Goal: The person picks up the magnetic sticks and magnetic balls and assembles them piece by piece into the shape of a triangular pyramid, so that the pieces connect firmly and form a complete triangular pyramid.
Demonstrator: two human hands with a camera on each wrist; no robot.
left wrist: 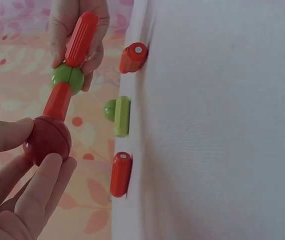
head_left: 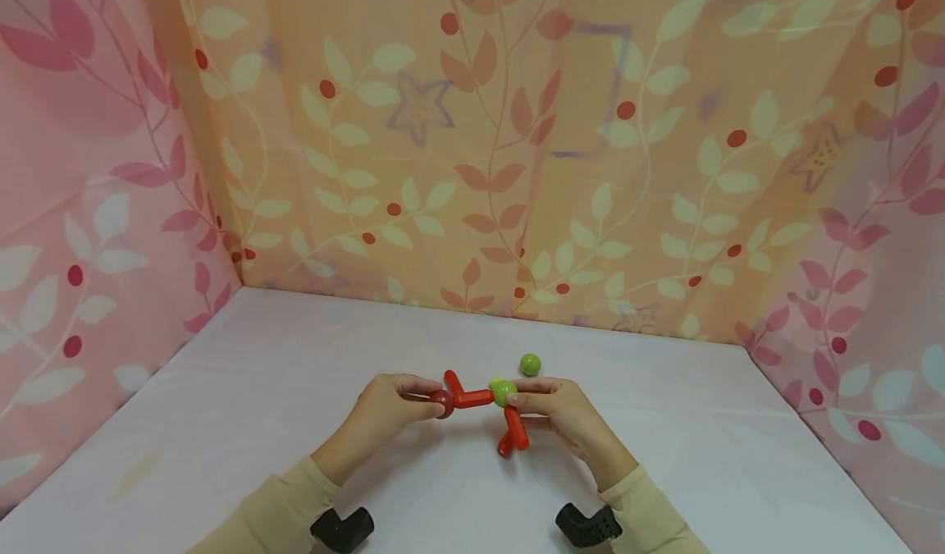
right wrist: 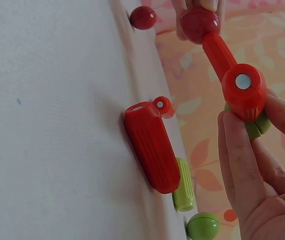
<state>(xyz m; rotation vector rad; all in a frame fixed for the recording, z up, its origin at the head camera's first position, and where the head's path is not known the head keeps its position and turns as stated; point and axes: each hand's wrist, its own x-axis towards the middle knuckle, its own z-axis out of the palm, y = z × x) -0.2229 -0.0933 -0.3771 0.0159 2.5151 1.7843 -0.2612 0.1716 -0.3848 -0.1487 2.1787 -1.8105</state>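
Note:
My left hand (head_left: 387,410) pinches a dark red ball (head_left: 443,404) between thumb and fingers. My right hand (head_left: 564,410) pinches a green ball (head_left: 504,393). A red ridged stick (head_left: 474,398) joins the two balls, held above the table. From the green ball a second red stick (head_left: 517,428) points toward the person; a silver disc shows on its end in the right wrist view. Below the hands, one red stick (right wrist: 152,147) lies on the table near the right hand, and another red stick (left wrist: 121,175) lies farther back.
A white-covered table (head_left: 295,332) carries the loose pieces. Toward the back are a yellow-green stick (right wrist: 184,185) and a green ball (head_left: 530,364). Another red ball (right wrist: 143,18) sits on the left-hand side. Flower-patterned cloth (head_left: 487,127) encloses the back and sides.

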